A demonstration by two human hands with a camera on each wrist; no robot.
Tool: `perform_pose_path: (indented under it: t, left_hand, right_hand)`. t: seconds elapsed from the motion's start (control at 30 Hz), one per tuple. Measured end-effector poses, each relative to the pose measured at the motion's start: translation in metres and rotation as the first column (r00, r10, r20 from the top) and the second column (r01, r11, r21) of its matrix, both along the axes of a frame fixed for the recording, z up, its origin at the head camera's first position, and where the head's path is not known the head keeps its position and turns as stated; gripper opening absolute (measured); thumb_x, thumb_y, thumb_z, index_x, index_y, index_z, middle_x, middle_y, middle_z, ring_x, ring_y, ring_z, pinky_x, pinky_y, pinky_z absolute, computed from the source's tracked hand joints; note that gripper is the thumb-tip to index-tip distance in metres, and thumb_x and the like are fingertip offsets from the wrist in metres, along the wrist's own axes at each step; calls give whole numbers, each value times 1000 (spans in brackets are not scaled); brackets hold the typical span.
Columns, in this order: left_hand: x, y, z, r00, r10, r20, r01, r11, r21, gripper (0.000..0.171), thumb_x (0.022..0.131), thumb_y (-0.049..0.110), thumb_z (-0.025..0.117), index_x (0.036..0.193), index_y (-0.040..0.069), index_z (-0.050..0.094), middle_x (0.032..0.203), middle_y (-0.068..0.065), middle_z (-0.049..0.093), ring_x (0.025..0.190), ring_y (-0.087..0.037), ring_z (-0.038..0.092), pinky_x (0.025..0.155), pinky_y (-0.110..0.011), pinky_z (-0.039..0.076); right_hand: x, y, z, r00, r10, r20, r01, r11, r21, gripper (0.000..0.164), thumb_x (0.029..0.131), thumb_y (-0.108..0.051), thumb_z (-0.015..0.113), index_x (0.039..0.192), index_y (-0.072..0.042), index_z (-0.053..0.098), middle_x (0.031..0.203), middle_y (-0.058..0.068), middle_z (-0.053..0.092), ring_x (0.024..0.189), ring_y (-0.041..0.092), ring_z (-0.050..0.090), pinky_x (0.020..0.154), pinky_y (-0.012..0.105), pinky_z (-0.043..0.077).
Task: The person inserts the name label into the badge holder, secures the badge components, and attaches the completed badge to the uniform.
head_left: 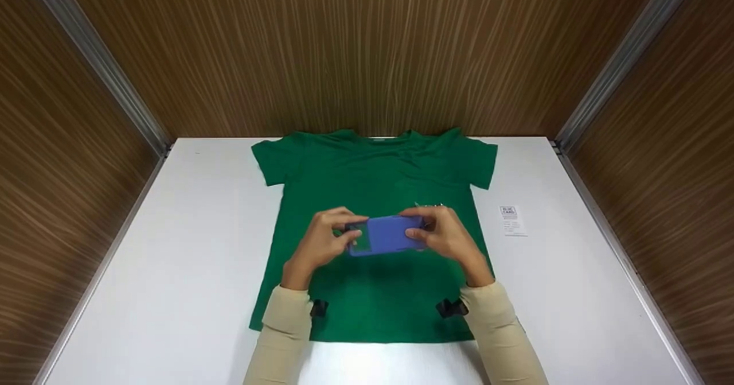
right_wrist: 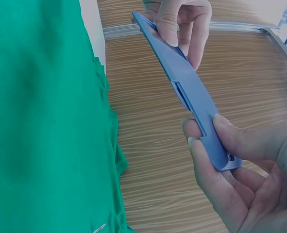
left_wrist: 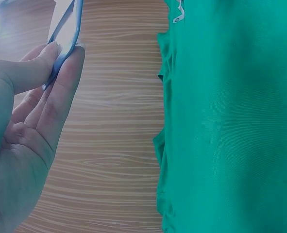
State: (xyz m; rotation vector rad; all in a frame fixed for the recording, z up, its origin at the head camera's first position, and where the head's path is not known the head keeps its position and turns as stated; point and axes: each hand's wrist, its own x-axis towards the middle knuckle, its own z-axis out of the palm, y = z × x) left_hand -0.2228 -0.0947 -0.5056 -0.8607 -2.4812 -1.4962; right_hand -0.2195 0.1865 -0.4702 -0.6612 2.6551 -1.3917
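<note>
While the head view hides it, right-wrist view shows blue card's (right_wrist: 187, 82) thin edge.

One green T-shirt (head_left: 375, 241) lies flat on the one white table (head_left: 189, 247). Above the shirt's middle are two hands, a left hand (head_left: 321, 242) and a right hand (head_left: 446, 237), with one blue card (head_left: 385, 235) between them. Right of the shirt lies one small paper label (head_left: 511, 220).

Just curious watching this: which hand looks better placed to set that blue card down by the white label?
Probably the right hand: it pinches the blue card on the side nearer the white label.
</note>
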Motion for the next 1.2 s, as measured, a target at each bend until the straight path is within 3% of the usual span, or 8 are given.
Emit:
perform_pose_path:
  t: [0.57,0.83,1.2]
  left_hand:
    - [0,-2,0,1000,9,2,-9,1000,-3,28,96,3,70,123,8,76,105,-15,72,82,-17,68,73,-34,61]
    - [0,-3,0,1000,16,-15,-16,1000,-16,27,96,3,71,122,8,77,106,-12,73,86,-17,71,77,-31,62]
    - [0,-3,1,1000,23,-5,-23,1000,-18,28,96,2,71,122,7,76,107,-16,73,87,-20,70,77,-37,62]
  right_hand:
    - [-1,2,-1,1000,-4,-4,4,1000,2,29,97,-4,70,125,-6,74,124,23,72,96,32,73,78,46,64]
    - [-2,4,0,1000,-6,-15,6,1000,2,28,96,-3,70,124,-5,74,120,24,73,91,29,73,73,38,62]
    - [-2,7,1,1000,2,-11,-2,1000,-1,28,97,-3,69,124,-4,73,121,26,73,90,31,74,72,40,63]
